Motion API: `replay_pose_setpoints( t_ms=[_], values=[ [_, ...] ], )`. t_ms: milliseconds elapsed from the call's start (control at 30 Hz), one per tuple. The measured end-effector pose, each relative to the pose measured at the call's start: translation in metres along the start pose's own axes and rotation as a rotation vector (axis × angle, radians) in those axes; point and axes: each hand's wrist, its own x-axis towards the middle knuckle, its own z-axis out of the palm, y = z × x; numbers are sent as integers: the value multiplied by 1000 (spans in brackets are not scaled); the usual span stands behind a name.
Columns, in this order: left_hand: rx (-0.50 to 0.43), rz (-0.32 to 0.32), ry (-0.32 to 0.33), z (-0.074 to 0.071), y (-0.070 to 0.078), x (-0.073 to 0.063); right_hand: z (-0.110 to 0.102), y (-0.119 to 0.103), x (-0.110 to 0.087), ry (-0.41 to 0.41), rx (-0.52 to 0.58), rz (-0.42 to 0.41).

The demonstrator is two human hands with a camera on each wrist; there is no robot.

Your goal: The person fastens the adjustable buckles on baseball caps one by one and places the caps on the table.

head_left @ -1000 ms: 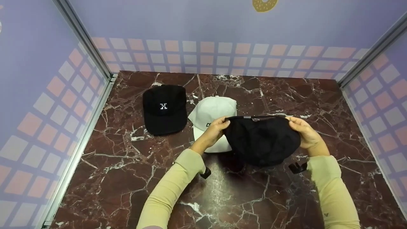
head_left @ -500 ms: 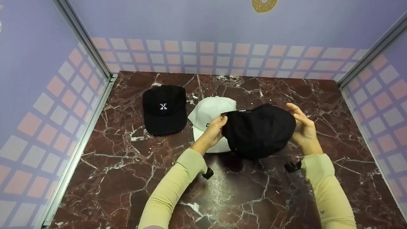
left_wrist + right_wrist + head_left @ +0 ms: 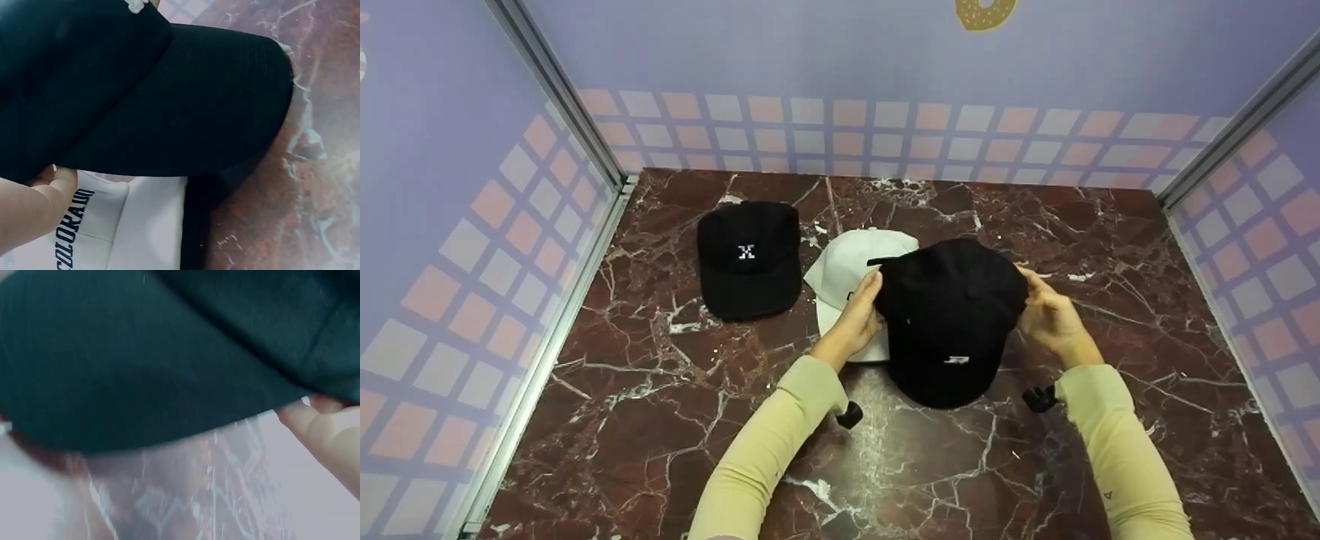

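Observation:
Between both hands a black baseball cap (image 3: pixel 952 315) is held crown up, its brim toward the person and a small white mark on its front. My left hand (image 3: pixel 855 319) grips the cap's left edge, fingers partly hidden under it. On the opposite edge my right hand (image 3: pixel 1054 319) holds the cap, its fingertips behind the side. In the left wrist view the brim (image 3: pixel 225 101) stretches over a white cap (image 3: pixel 152 225) lettered COLORADO. That white cap lies on the table, partly covered by the held one in the head view.
Another black cap (image 3: pixel 748 259) with a white X-like mark lies to the left of the white cap. The dark red marbled tabletop (image 3: pixel 660 420) is bounded by checkered lilac walls (image 3: pixel 885 67) at the back and both sides.
The black cap has turned from its opening facing up and away to crown up with the brim toward the person. The right hand let go of the strap edge and took the cap's side.

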Motion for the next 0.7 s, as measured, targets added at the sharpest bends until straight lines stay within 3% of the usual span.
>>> replay_pose_setpoints(
  t_ms=[133,367,700],
  values=[
    [35,-54,-9,-1,-5,0,-9,0,-4,-43,-72,71],
    [74,-85,-26,-1,-12,1,-21,-2,-9,-63,-179,174],
    [123,-134,20,-4,-23,2,-24,-1,-12,27,-400,324]
  ],
)
